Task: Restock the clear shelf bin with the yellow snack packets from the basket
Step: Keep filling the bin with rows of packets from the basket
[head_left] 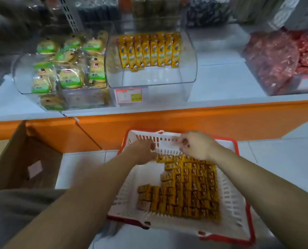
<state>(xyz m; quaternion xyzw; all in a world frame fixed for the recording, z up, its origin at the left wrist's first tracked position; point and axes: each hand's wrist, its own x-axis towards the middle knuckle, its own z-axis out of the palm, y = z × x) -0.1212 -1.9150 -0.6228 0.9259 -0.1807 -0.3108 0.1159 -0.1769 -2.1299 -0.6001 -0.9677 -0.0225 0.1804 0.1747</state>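
Shop aisle, pale glossy floor tiles (284, 159) and a white shelf (221, 83) with an orange front edge. Brown cardboard box (23, 164) sits open far left. Up on the shelf: a curved see-through bin of green-labelled round biscuit packs (67, 78), then the clear shelf bin (185, 74) with yellow snack packets (149, 51) standing upright at its back, then crinkly red sweets (275, 60). Near me, a white lattice basket (239, 203) with a red rim holds rows of yellow packets (191, 191). Left hand (140, 150) and right hand (198, 146) each pinch an end of its white slotted handle (167, 142).
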